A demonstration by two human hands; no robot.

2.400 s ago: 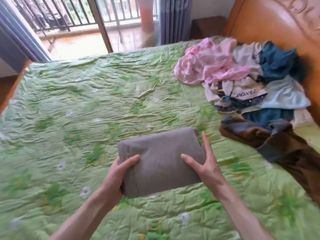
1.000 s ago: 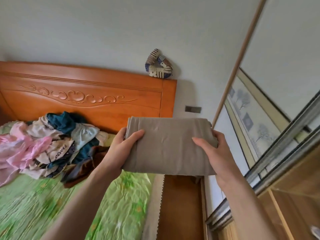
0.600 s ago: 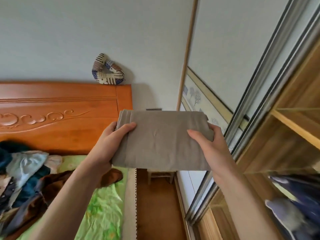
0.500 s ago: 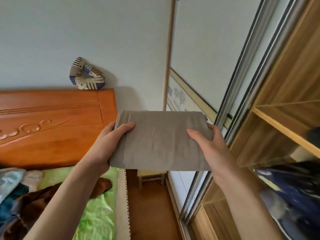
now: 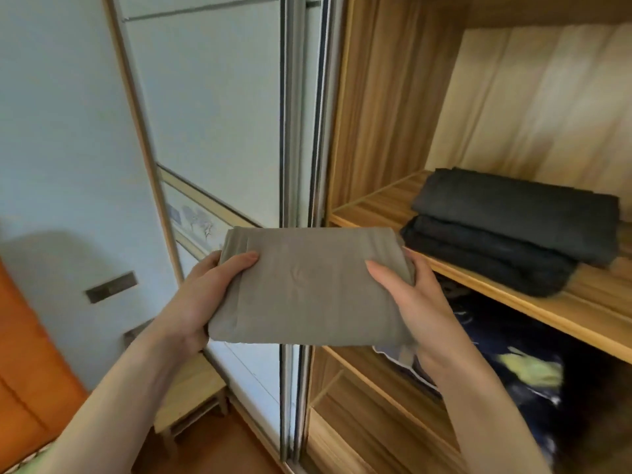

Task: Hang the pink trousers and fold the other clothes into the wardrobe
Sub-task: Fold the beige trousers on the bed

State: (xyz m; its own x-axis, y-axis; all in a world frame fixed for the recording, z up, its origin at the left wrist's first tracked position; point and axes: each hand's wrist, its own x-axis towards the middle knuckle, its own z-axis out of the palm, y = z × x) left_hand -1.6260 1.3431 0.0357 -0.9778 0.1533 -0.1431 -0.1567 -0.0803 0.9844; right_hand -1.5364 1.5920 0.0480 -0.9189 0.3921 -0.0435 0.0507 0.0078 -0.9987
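1. L hand grips the left edge of the folded grey-brown garment, thumb on top, fingers curled under
2. R hand grips the right edge the same way, thumb on top, fingers wrapped round the far side
3. Garment is held flat in the air btwn both hands, in front of the open wardrobe, just left of the wooden shelf & not touching it
4. On that shelf: stack of dark folded clothes, two or more pieces, lying to the right of the held garment, near the R hand's fingers but apart
5. Below the shelf: dark blue patterned fabric w/ a yellow patch, blurred, can't tell what item
6. Sliding door w/ pale panels & metal frame stands left of the opening; a band w/ small tree prints runs across it
7. Far left: orange wood of the bed end, a wall plate on the pale wall, a small light wood stool or stand on the floor under the L forearm
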